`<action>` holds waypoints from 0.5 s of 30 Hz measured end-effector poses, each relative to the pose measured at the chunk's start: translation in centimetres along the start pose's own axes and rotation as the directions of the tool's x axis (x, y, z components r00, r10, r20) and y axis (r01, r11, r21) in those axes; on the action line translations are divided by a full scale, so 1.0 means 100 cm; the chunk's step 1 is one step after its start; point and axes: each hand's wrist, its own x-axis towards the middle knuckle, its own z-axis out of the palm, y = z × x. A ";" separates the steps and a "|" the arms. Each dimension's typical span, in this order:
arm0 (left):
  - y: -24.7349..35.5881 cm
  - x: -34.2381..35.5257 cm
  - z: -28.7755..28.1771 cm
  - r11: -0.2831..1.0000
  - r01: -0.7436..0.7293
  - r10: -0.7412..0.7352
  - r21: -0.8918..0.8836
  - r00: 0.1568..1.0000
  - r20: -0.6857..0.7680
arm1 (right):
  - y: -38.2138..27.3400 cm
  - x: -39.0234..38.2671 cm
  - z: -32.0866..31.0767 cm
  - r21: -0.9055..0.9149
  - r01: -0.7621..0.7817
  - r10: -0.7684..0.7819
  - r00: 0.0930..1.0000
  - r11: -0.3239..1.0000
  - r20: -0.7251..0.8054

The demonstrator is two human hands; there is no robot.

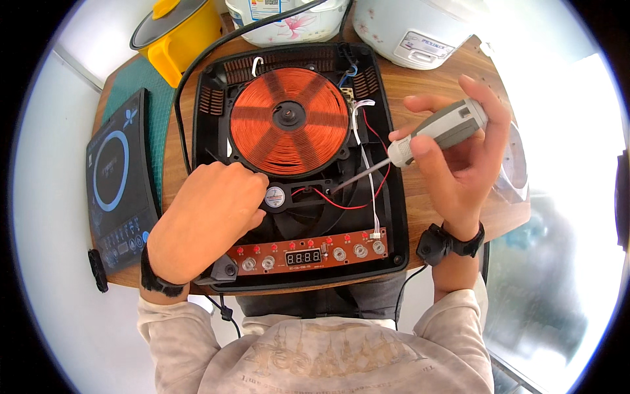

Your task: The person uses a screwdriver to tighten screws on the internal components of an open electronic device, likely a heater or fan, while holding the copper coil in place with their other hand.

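Opened cooker: the black plastic induction cooker base (298, 164) lies on the wooden table (420, 92) right before you, top removed, innards showing.
Coil: the round copper-orange induction coil (289, 121) fills the upper half of the base.
Fan: the small black cooling fan with a white hub (275, 196) sits just below the coil.
Control board: the long brown circuit board with red buttons and a digit display (308, 253) runs along the near edge.
Right hand: your right hand (459, 154) is wrapped around the grey-handled screwdriver (436, 134); its shaft slants down, tip near the fan bracket.
Left hand: your left hand (207, 220) rests curled on the base beside the fan; whether it pinches anything, you cannot tell.
Step, as judged: fastening work around the fan mount.
Next move calls for: seating the tip squarely, clear of the red and white wires (367, 164).
Surroundings: black glass cooker top panel (121, 184) at left; yellow pot (180, 29) and white rice cookers (413, 26) behind.
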 end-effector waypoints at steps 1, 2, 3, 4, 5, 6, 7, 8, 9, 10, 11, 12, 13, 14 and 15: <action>0.000 0.000 0.000 1.000 0.010 -0.010 -0.001 1.000 0.011 | 0.000 0.000 -0.001 -0.013 -0.012 0.012 1.000 1.000 -0.026; 0.000 0.000 0.000 1.000 0.021 -0.021 -0.003 1.000 0.022 | 0.000 0.001 -0.002 -0.024 -0.024 0.022 0.998 0.999 -0.050; 0.000 0.000 0.000 0.999 0.032 -0.032 -0.004 0.999 0.033 | 0.000 0.002 -0.002 -0.013 -0.023 0.022 0.996 1.000 -0.086; 0.000 0.000 0.001 1.000 0.024 -0.024 -0.003 1.000 0.019 | 0.000 0.002 -0.002 -0.002 -0.021 0.021 0.992 1.000 -0.121; -0.001 -0.001 0.001 1.000 0.016 -0.015 -0.003 1.000 0.004 | -0.001 0.003 -0.002 0.009 -0.019 0.020 0.988 1.000 -0.156; -0.001 -0.001 0.000 1.000 0.007 -0.007 -0.002 1.000 -0.011 | -0.001 0.003 -0.004 -0.022 -0.009 0.005 0.990 1.000 -0.141; 0.001 -0.002 -0.001 1.000 0.009 -0.009 -0.005 1.000 -0.024 | -0.002 0.003 -0.007 -0.053 0.002 -0.009 0.992 0.999 -0.124; 0.003 -0.004 -0.002 1.000 0.009 -0.009 -0.005 0.999 -0.036 | -0.002 0.002 -0.009 -0.083 0.013 -0.022 0.994 0.996 -0.111; 0.004 -0.004 -0.003 1.000 0.009 -0.009 -0.006 0.999 -0.049 | -0.001 0.002 -0.009 -0.080 0.020 -0.029 0.993 0.997 -0.112; 0.006 -0.005 -0.006 1.000 0.021 -0.021 -0.003 0.999 -0.028 | 0.000 0.002 -0.009 -0.077 0.028 -0.036 0.993 0.997 -0.113; 0.008 -0.005 -0.009 0.999 0.036 -0.036 0.001 0.999 -0.009 | 0.000 0.002 -0.009 -0.073 0.036 -0.044 0.993 0.997 -0.113; 0.009 -0.005 -0.010 0.999 0.050 -0.050 0.005 0.999 0.011 | 0.000 0.002 -0.008 -0.039 0.027 -0.032 0.992 0.999 -0.122; 0.009 -0.005 -0.011 0.999 0.048 -0.048 0.009 0.999 0.010 | 0.000 0.002 -0.006 -0.005 0.018 -0.019 0.991 1.000 -0.131; 0.009 -0.006 -0.010 0.999 0.047 -0.047 0.011 0.999 0.009 | 0.000 0.002 -0.005 0.028 0.009 -0.005 0.990 1.000 -0.138; 0.009 -0.006 -0.010 0.999 0.045 -0.045 0.013 0.999 0.008 | 0.000 0.001 -0.004 0.028 0.012 -0.008 0.991 1.000 -0.136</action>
